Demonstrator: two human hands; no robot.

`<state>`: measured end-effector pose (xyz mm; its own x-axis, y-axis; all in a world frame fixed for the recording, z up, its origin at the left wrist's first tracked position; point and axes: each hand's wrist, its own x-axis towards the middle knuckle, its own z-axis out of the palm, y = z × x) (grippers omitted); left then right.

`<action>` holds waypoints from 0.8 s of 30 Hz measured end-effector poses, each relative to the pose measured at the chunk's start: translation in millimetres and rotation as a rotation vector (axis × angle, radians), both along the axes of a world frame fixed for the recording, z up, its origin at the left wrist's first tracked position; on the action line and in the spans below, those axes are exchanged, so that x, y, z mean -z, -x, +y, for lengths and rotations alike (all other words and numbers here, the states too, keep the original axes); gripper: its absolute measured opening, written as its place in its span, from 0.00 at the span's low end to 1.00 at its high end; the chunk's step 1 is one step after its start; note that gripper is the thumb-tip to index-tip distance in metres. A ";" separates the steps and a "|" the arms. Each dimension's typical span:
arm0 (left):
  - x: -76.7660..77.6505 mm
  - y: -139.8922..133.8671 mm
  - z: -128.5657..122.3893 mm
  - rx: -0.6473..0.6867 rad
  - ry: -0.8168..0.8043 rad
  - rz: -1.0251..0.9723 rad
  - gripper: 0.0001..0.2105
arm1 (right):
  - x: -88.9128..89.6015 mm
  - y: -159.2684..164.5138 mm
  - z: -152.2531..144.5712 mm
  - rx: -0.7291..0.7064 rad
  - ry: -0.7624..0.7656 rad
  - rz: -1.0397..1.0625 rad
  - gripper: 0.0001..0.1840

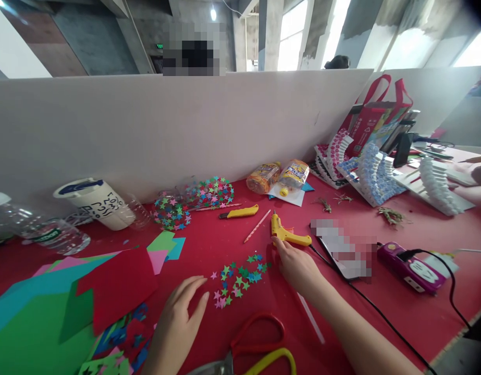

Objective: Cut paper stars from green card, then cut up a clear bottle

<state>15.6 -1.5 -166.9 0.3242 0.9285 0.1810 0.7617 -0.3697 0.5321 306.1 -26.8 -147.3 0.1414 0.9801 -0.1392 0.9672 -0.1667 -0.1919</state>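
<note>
Left hand (180,312) is holding nothing, fingers parted, beside small multicoloured stars (239,282); right hand (300,265) is touching yellow glue gun (279,230) on red tabletop (209,244), grip unclear. Clear plastic container (212,191) is showing stars, inside or outside indeterminate.

Tabletop (212,237) is red and smooth, with a soft sheen toward the right. Glue gun (289,234): smooth yellow plastic shell. Utility knife (240,212): yellow plastic body too. Clear stick (311,319) looks like translucent plastic, smooth. Scissors (259,348): metal blades, smooth red and yellow plastic handles. Star cutouts (240,281) and red sheet (123,286) are flat and matt; paper or thin foam, can't tell which. Water bottle (29,226): clear glossy plastic. Power strip (412,268): shiny purple plastic. Dried sprigs (392,216): rough, dull plant matter. Partition (177,130): pale, smooth, mostly matt.
</note>
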 end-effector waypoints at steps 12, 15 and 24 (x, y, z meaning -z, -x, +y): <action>6.6 3.5 4.5 0.001 -0.007 -0.025 0.15 | -2.6 -5.6 4.8 0.108 -0.079 -0.048 0.21; 6.4 3.9 4.0 -0.001 0.007 -0.031 0.15 | -5.6 -10.0 6.4 0.123 -0.148 -0.066 0.15; 3.8 2.8 2.2 0.024 0.044 -0.033 0.16 | 2.7 -22.6 8.4 0.150 -0.284 -0.105 0.28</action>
<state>12.7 0.7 -170.7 0.3410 0.9277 0.1517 0.7344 -0.3637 0.5730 328.8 -18.4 -150.0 0.2861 0.9448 0.1598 0.9528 -0.2629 -0.1517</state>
